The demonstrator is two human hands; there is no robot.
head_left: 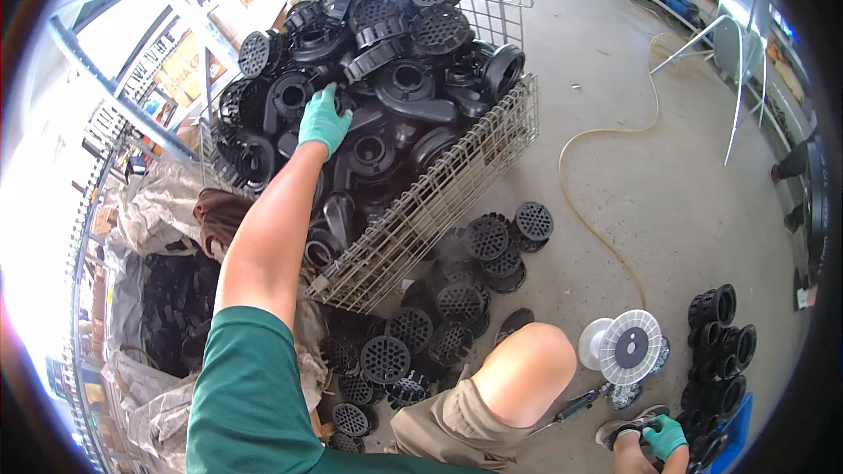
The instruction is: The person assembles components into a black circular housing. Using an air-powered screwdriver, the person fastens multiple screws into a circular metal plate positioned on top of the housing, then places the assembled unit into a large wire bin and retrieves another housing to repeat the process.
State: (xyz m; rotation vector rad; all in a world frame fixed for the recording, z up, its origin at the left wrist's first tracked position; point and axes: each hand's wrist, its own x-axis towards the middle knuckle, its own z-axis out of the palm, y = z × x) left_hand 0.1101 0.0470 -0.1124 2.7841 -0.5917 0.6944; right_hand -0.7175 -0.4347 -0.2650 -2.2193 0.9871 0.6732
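My left hand (325,123), in a green glove, reaches out over a wire basket (457,180) heaped with black plastic parts. Its fingers are stretched and lie on or just above a round black housing (291,95); I cannot tell whether they touch it. Around it are snail-shaped housings (404,88) and perforated round covers (441,28). Low on the right, my right hand (665,437), gloved too, is beside my shoe (625,426). Its fingers are curled, with something dark partly hidden at them.
Perforated black covers (385,360) are piled on the floor before the basket. Near my knee are a white spool (632,347) and a screwdriver-like tool (575,408). Black rings (720,347) stack by a blue crate (738,430). A hose (566,158) crosses the floor.
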